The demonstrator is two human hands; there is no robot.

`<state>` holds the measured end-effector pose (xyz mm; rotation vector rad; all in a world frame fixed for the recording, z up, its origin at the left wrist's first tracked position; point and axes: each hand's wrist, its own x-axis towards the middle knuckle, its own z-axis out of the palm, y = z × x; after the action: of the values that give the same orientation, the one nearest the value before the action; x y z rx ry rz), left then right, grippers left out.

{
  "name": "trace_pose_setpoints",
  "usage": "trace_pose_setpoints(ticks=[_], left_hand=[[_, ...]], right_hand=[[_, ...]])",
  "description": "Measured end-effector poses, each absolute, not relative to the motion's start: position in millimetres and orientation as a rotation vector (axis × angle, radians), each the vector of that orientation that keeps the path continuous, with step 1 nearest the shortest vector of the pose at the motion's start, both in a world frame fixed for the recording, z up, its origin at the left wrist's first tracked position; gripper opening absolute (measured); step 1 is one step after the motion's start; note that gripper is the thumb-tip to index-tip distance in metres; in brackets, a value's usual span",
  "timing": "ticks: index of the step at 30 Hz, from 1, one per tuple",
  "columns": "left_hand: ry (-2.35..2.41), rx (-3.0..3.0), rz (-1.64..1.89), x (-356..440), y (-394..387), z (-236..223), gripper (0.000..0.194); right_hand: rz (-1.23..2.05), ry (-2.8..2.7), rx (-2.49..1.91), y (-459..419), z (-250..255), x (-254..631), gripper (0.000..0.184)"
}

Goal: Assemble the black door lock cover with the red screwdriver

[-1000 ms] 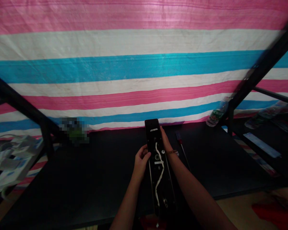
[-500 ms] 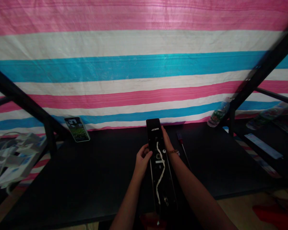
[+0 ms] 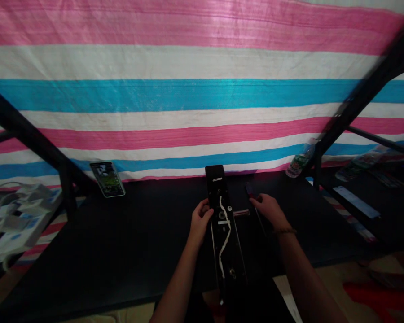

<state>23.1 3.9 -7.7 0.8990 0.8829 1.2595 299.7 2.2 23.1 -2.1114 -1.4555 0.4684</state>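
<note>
A long black door lock panel [image 3: 231,251] lies back side up at the table's front, one end jutting toward me past the edge. A white cable [image 3: 226,237] winds along it, and a metal lever handle [image 3: 241,212] sticks out on its right. My left hand [image 3: 200,219] grips the panel's left edge between thumb and fingers. To the right, my right hand [image 3: 267,208] has its fingers closed on a screwdriver [image 3: 248,190] where the dark red handle meets the shaft. The screwdriver still lies on the table; my fingers partly hide it.
A phone [image 3: 107,179] leans against the striped sheet [image 3: 161,139] at the back left. Near the right frame post stands a plastic bottle [image 3: 299,162]. White power strips with cables [image 3: 30,220] are at far left. A pale flat strip [image 3: 356,202] lies on the right-hand table.
My right hand has left the panel's right side and moved right to the screwdriver, which uncovers the lever handle. My left hand stays on the panel.
</note>
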Motion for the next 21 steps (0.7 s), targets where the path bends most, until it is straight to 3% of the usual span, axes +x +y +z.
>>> trace_pose_setpoints(ticks=[3,8,12,16,21], left_hand=[[0.866,0.892,1.255,23,5,-8,0.049],[0.846,0.886,1.275,25,6,-9,0.048],[0.833,0.891,1.282,25,7,-11,0.047],[0.804,0.898,1.283,24,9,-17,0.046],[0.784,0.920,1.300,25,11,-24,0.045]], right_hand=[[0.593,-1.451,-2.270,-23,11,301,0.033],[0.837,-1.401,-1.933,-26,18,295,0.032],[0.822,-1.286,-1.715,-19,42,287,0.038],[0.821,-0.878,-1.179,-22,70,255,0.037],[0.738,-1.092,-1.020,-33,86,191,0.029]])
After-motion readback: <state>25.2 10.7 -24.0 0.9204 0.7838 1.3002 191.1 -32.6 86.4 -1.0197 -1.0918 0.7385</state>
